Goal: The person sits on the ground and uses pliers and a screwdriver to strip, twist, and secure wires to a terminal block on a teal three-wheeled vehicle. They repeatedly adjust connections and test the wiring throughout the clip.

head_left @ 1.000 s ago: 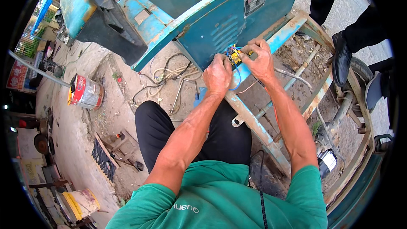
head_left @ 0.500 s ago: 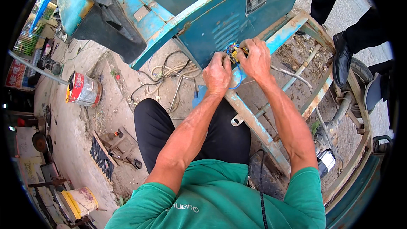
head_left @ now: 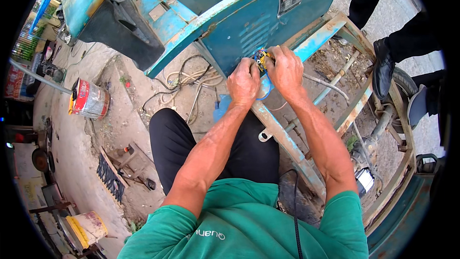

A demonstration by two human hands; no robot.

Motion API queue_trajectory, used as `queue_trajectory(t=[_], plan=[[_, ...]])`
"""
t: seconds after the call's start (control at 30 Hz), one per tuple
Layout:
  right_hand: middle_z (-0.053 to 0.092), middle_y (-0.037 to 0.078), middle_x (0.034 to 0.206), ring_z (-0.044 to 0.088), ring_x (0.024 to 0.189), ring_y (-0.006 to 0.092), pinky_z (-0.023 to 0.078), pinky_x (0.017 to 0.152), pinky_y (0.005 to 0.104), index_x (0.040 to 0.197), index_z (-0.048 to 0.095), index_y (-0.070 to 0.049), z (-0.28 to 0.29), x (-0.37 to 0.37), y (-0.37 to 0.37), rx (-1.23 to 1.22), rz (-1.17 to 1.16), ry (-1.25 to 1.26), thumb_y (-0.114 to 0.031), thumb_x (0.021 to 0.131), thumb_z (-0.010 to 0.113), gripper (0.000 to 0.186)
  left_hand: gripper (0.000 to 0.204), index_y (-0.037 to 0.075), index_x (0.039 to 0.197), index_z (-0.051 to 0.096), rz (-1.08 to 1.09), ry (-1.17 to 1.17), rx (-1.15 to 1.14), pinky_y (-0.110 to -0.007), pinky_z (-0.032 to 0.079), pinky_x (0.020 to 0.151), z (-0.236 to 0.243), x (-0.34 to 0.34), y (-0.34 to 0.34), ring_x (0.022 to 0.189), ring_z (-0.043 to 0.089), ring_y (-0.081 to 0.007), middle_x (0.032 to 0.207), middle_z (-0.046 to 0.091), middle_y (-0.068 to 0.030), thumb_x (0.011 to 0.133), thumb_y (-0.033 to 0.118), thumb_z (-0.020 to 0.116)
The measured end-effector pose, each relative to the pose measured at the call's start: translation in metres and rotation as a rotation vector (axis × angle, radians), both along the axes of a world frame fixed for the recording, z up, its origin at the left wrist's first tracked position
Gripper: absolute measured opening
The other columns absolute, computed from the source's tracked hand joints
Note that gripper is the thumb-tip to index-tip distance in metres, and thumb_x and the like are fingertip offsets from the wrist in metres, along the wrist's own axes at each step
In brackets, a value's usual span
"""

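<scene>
Both hands meet at a tangle of blue and yellow wires (head_left: 260, 57) in front of the vented teal metal panel (head_left: 254, 24). My left hand (head_left: 243, 82) is closed at the wires' left side, its fingertips partly hidden behind the knuckles. From the right, my right hand (head_left: 285, 69) pinches at the same bundle with thumb and bent fingers. A blue wire (head_left: 269, 91) loops down between the hands. Exactly which strands each hand grips is too small to tell.
A rusty metal frame (head_left: 292, 151) runs beside my knees, with a flexible conduit (head_left: 326, 82) across it. Coiled hoses (head_left: 191, 82) lie left of the panel. A red and white bucket (head_left: 90, 98) stands farther left. Another person's black shoe (head_left: 382, 67) rests by the frame at right.
The whole view has shifted slightly. My hands stay at the wire bundle, and the right fingers have moved a little closer to the left hand.
</scene>
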State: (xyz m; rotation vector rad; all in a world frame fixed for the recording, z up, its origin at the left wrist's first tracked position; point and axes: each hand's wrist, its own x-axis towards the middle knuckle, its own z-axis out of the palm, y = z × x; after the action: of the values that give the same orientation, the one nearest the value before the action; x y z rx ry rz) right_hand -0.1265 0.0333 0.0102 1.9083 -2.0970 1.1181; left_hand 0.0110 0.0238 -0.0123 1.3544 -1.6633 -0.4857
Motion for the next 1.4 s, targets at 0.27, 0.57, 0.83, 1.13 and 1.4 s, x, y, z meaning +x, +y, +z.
queue_trajectory(t=[0.27,0.57,0.83,1.13,1.4], plan=[[0.070,0.013,0.097,0.069,0.091,0.0353,0.053,0.080,0.0486,0.103,0.075,-0.011,0.004,-0.002,-0.001,0.086,-0.011,-0.126,-0.018,0.083,0.076,0.021,0.010,0.009,0.095,0.070,-0.024,0.041,0.010,-0.046,0.055,0.070,0.000,0.001,-0.001,0.076,0.071,-0.0370,0.082,0.072,-0.0152,0.095,0.019,0.068],[0.067,0.015,0.099,0.069,0.089,0.0387,0.053,0.078,0.0516,0.104,0.070,-0.009,0.009,0.002,-0.003,0.113,0.002,0.000,-0.018,0.081,0.076,0.025,0.011,0.009,0.097,0.070,-0.051,0.090,0.032,-0.045,0.055,0.072,0.001,0.002,0.000,0.078,0.072,-0.0373,0.084,0.073,-0.0157,0.096,0.020,0.068],[0.068,0.015,0.096,0.070,0.087,0.0403,0.056,0.076,0.0527,0.104,0.067,-0.008,0.006,0.002,-0.010,0.157,0.065,-0.176,-0.011,0.084,0.072,0.021,0.014,0.011,0.097,0.066,0.030,-0.125,0.097,-0.055,0.054,0.072,0.013,-0.001,0.000,0.080,0.070,-0.0453,0.083,0.073,-0.0193,0.098,0.025,0.064],[0.067,0.009,0.092,0.066,0.082,0.0338,0.050,0.071,0.0467,0.091,0.070,-0.010,0.006,-0.011,-0.018,-0.039,0.124,0.049,-0.007,0.081,0.072,0.011,0.014,0.011,0.100,0.064,-0.012,-0.132,0.118,-0.058,0.053,0.074,0.014,-0.006,-0.005,0.082,0.070,-0.0476,0.085,0.073,-0.0210,0.099,0.025,0.062],[0.065,0.006,0.108,0.059,0.104,0.0305,0.047,0.088,0.0471,0.087,0.080,-0.007,0.001,-0.003,-0.007,-0.089,0.119,0.058,-0.012,0.076,0.076,0.012,0.015,0.009,0.099,0.066,-0.006,-0.110,0.136,-0.057,0.054,0.074,0.005,-0.004,-0.004,0.081,0.071,-0.0465,0.084,0.073,-0.0216,0.099,0.024,0.063]])
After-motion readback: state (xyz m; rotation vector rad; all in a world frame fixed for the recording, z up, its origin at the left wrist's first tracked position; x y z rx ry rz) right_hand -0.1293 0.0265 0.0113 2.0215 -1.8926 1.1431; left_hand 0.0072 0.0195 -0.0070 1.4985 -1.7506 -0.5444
